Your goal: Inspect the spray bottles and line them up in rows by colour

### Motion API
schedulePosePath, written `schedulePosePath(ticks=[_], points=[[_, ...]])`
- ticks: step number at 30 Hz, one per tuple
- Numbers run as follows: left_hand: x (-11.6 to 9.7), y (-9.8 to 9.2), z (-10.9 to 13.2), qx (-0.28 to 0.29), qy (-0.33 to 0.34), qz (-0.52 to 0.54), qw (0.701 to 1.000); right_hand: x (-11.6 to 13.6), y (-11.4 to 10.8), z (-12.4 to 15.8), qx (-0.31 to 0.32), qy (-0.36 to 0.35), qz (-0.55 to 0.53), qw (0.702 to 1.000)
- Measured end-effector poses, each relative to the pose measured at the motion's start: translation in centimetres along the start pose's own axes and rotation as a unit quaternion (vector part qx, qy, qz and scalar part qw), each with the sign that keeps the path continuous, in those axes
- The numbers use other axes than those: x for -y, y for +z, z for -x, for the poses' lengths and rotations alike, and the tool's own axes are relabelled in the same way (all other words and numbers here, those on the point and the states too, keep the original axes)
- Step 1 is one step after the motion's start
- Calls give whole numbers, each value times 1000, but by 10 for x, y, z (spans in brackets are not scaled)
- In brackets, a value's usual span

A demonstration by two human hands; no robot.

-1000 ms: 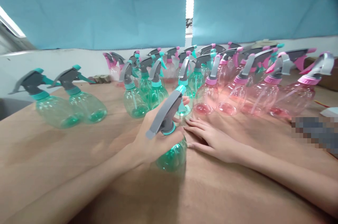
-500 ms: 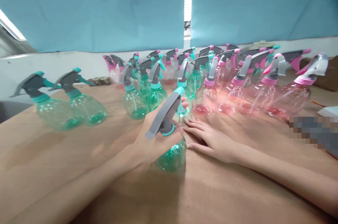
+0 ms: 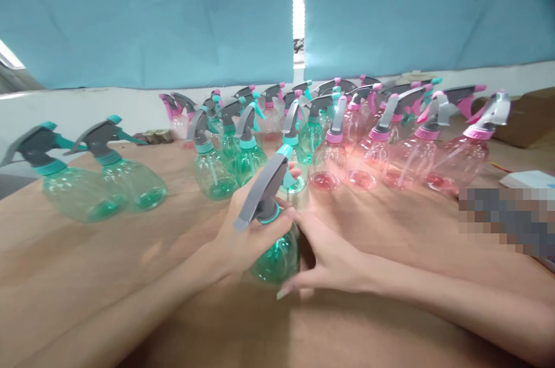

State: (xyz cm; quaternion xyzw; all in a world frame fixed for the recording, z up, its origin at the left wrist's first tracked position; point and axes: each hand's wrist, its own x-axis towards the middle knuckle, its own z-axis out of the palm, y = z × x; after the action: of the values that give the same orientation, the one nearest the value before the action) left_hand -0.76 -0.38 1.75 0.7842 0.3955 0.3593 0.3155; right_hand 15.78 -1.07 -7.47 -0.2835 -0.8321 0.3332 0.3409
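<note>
A green spray bottle [image 3: 276,258] with a grey and turquoise spray head stands near the middle of the table. My left hand [image 3: 247,229] is wrapped round its neck, just below the spray head. On the bottle's right side is my right hand [image 3: 327,252], thumb and fingers spread apart around the lower body. Its fingertips are near or at the bottle; whether they touch it I cannot tell. Behind the hands stand several green bottles [image 3: 215,174] and several pink bottles [image 3: 327,166].
Two green spray bottles [image 3: 80,189] lean at the left of the wooden table [image 3: 173,298]. Towards the back right are a brown box [image 3: 529,119] and a white object [image 3: 529,180]. A blue curtain [image 3: 151,21] hangs behind the table.
My right hand has moved from lying flat on the table to the bottle's right side, thumb lower and spread. My left hand keeps its grip. The view has shifted slightly.
</note>
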Motion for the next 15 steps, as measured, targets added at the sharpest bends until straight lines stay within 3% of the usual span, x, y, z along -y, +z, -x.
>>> schedulePosePath(ticks=[8, 15], points=[[2, 1, 0, 20, 9, 56, 998, -6, 8, -10, -26, -14, -30, 999], [11, 0, -1, 37, 20, 23, 999, -9, -4, -13, 34, -21, -63, 997]])
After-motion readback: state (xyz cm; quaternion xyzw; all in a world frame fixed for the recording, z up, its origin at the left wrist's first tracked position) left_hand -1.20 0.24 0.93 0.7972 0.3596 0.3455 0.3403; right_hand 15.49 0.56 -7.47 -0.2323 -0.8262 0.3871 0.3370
